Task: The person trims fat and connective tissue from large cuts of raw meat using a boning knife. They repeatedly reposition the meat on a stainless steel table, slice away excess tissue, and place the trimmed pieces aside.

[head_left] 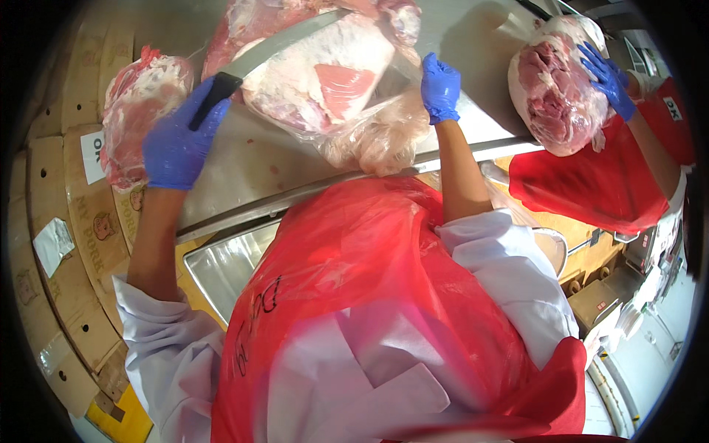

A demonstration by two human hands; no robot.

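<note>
A knife [281, 46] with a black handle and a long, broad blade is in my blue-gloved left hand [181, 140]. Its blade lies across the upper side of a large pale piece of meat [314, 74] with a pink patch. Crumpled clear plastic bag [377, 136] lies under and around this piece's near right side. To the right of it, my blue-gloved right hand [441, 87] is closed, apparently pinching the film's edge; its fingertips are partly hidden. Beside my left hand, another reddish piece of meat [140, 111] sits at the table's left end.
More meat [255, 26] lies behind on the steel table [229, 173]. At right, a co-worker's gloved hand [609, 81] rests on a big cut [554, 88]. Stacked cardboard boxes [81, 207] stand at left. A metal tub [229, 262] sits below the table edge.
</note>
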